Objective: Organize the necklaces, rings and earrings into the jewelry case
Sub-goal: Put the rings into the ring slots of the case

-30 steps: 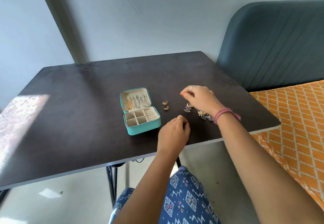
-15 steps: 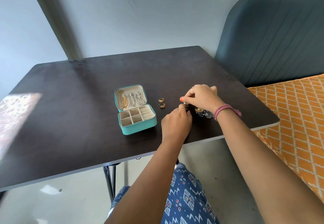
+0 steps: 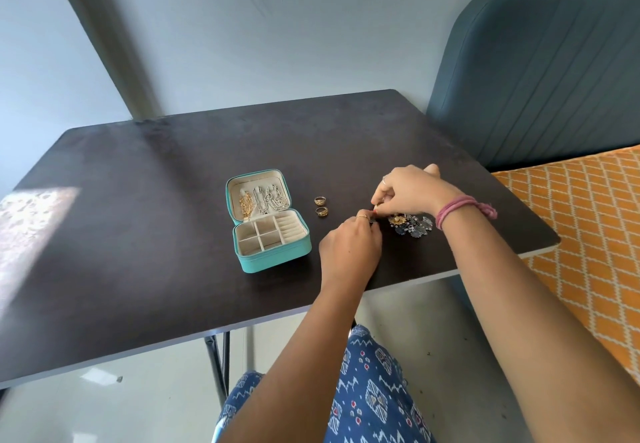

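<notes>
Head view looks down on a dark worktop (image 3: 138,234) with a teal jewelry case (image 3: 272,222) lying open near its middle. The case's lid stands tilted back, and against its pale lining hang a gold necklace (image 3: 246,204) at the left and silver chain necklaces (image 3: 272,197) beside it. The lower half of the case is divided into small square compartments at the left and a ridged strip of ring slots at the right.

Just right of the case, two gold rings (image 3: 321,206) sit on the worktop, one behind the other, close together but apart from the case. Further right lies a small heap of earrings (image 3: 412,224), gold and blue-grey pieces bunched together.

Both hands meet between the rings and the heap. Left hand (image 3: 351,247) has its fingers curled, the grip narrow around a small dark piece at the fingertips; what that piece is cannot be told. Right hand (image 3: 410,189) has its fingers curled downward, pinching something tiny where it meets the left fingertips, just beside the earring heap. A pink band (image 3: 457,208) circles the right wrist.
</notes>
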Tool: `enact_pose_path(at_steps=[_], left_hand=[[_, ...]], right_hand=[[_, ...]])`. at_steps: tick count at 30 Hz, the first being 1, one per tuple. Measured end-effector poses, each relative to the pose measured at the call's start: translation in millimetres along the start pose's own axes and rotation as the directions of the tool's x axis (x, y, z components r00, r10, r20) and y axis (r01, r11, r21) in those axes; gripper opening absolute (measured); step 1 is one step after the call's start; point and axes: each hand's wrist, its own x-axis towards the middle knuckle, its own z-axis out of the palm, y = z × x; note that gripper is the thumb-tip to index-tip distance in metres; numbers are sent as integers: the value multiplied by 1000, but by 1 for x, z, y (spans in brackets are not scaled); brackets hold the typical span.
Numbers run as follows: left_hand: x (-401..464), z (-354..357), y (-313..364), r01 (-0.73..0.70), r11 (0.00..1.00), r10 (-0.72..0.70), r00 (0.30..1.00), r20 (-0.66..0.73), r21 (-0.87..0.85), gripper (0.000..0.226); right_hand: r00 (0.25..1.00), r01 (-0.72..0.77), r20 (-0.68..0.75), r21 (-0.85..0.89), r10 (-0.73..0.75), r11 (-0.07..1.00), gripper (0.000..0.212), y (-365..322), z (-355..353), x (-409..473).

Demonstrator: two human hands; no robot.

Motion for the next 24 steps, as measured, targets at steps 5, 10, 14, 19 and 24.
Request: enact_pose_path(at_steps=[5, 10, 14, 19, 24], left_hand=[[-1, 1, -1, -3, 1000, 3, 1000, -10, -3, 34], [-1, 3, -1, -14, 1000, 14, 1000, -14, 0, 34], [-2, 2, -1, -13, 1000, 13, 1000, -27, 0, 36], [-1, 2, 0, -32, 999, 32, 999, -23, 18, 39], [-3, 1, 0, -31, 999, 31, 999, -20, 17, 39]], right_hand=[[999, 41, -32, -66, -43, 997, 14, -5, 1, 0], [994, 61, -90, 10, -60, 998, 13, 2, -6, -5], [993, 37, -119, 240, -9, 970, 11, 14, -8, -10], [983, 27, -175, 412, 50, 911, 6, 26, -7, -16], [982, 16, -181, 401, 62, 916, 2, 30, -7, -19]])
